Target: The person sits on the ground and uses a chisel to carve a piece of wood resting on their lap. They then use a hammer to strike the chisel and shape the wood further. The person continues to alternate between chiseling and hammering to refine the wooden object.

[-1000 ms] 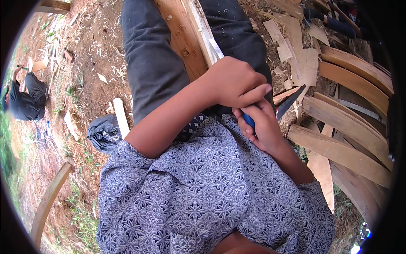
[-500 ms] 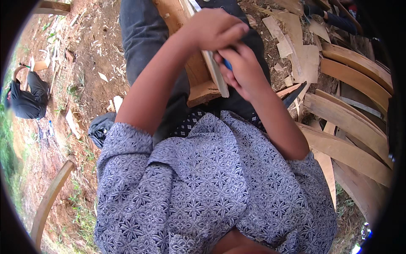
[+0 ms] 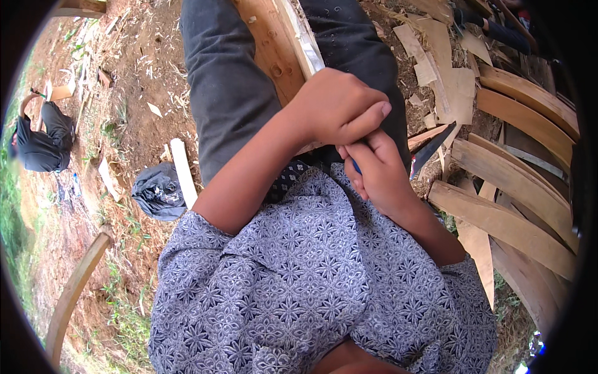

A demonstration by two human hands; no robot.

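A thick wooden workpiece (image 3: 274, 53) lies lengthwise between my dark-trousered legs, its pale right edge bearing shavings. Both my hands are closed, one against the other, close to my waist on a blue-handled tool with a flat metal blade (image 3: 317, 61). My left hand (image 3: 342, 106) wraps over the tool in front, and the blade sticks out beyond it along the workpiece's pale edge. Behind it, my right hand (image 3: 377, 171) grips the handle, of which only a bit of blue shows. The rest of the tool is hidden by my fingers.
Curved wooden pieces (image 3: 507, 215) are stacked at my right, beside thin flat offcuts (image 3: 451, 93). A dark pointed blade (image 3: 431, 149) lies by my right thigh. At my left are a black plastic bag (image 3: 159, 193) and a pale wood strip (image 3: 181, 168). A person (image 3: 43, 140) works farther left.
Both hands have drawn the tool back along the workpiece toward my waist and slightly right. More of the workpiece's far part now shows.
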